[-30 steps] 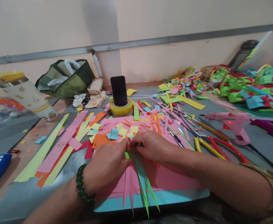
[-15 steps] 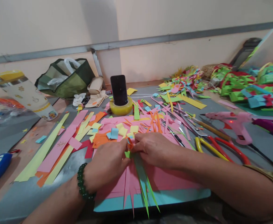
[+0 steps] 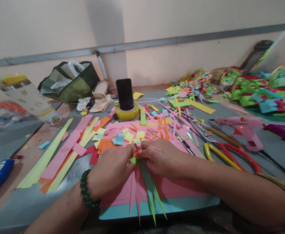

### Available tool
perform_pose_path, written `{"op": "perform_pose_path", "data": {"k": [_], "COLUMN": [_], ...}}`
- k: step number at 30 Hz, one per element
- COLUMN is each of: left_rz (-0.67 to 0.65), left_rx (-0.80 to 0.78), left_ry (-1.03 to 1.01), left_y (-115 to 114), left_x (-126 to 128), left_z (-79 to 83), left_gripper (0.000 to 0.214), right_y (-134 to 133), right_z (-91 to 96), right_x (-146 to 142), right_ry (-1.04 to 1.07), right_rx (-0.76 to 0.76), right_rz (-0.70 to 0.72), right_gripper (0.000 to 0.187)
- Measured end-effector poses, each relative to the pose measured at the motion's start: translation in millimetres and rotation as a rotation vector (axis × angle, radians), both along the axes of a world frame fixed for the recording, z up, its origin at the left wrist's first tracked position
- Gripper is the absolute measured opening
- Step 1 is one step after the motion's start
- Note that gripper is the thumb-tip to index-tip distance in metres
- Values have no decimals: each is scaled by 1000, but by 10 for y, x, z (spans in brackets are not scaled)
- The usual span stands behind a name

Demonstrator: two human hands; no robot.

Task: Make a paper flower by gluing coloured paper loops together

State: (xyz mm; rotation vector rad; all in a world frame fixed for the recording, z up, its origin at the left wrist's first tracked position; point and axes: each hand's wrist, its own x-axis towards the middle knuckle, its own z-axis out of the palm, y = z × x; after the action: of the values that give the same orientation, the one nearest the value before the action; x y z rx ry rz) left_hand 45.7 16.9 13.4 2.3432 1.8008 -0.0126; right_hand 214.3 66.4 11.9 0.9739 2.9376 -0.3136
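My left hand, with a green bead bracelet at its wrist, pinches one side of a bundle of paper strips. My right hand closes on the bundle's other side, its fingertips touching or nearly touching the left ones. Orange and green paper shows between the fingers. Pointed green, blue and pink ends of the strips fan down toward me over pink paper sheets. Beneath these lies a light blue sheet or board. My fingers partly hide the gripped top of the bundle.
Scissors with red handles, yellow-handled pliers and a pink glue gun lie right. A phone leans in a yellow tape roll ahead. Cut paper strips and a tumbler are left.
Almost nothing differs. Both hands keep their grip on the paper strips, and the whole view has shifted very slightly.
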Motion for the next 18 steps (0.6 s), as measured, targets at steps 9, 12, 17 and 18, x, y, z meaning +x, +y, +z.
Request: {"op": "perform_pose_path", "data": {"k": [9, 12, 17, 18], "left_rz": [16, 21, 10, -2], "left_rx": [10, 49, 48, 18], "left_ry": [8, -6, -47, -57], "left_y": [4, 13, -6, -24], "left_x": [7, 20, 6, -12], "left_z": [-41, -95, -26, 22], "left_gripper": [14, 13, 16, 17], "right_y": [-4, 7, 14, 12], "right_z": [14, -2, -2, 11], "right_x": [13, 6, -7, -9], "right_ry": [22, -23, -65, -75], "right_rx": [-8, 11, 20, 14], "right_rz": [35, 10, -18, -21], "right_gripper": [34, 33, 30, 29]}}
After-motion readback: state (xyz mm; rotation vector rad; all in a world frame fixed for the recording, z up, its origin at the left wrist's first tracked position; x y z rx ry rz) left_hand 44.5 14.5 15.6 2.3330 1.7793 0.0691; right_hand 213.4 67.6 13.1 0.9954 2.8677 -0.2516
